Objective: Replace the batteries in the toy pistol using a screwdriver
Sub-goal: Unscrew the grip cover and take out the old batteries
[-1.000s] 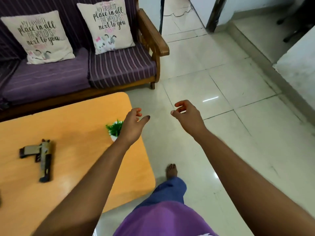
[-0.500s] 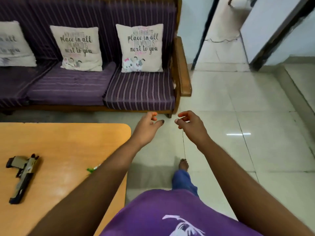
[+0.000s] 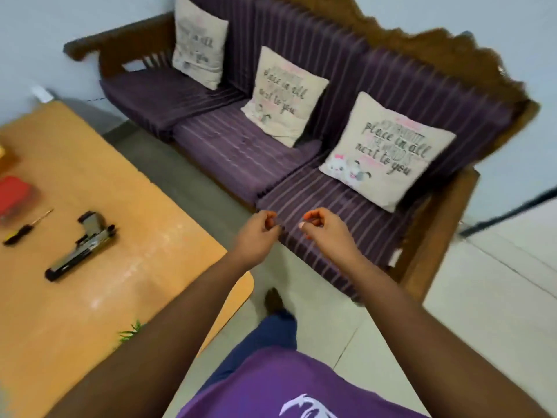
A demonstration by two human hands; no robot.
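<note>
A grey and black toy pistol (image 3: 81, 245) lies flat on the orange table (image 3: 156, 242) at the left. Just left of it lies a small screwdriver (image 3: 25, 227) with a black and yellow handle. My left hand (image 3: 259, 235) and my right hand (image 3: 327, 232) hang in the air side by side, past the table's right corner and in front of the sofa seat. Both have loosely curled fingers and hold nothing. They are well to the right of the pistol and touch nothing.
A red box (image 3: 13, 194) sits at the table's left edge, blurred. A small green plant (image 3: 131, 330) peeks out beside my left forearm. A purple striped sofa (image 3: 241, 146) with three printed cushions stands behind. A narrow strip of floor separates table and sofa.
The view has swung left and tilted, so the whole sofa, the screwdriver and the red box now show. My hands stay raised and close together, fingers curled a little more.
</note>
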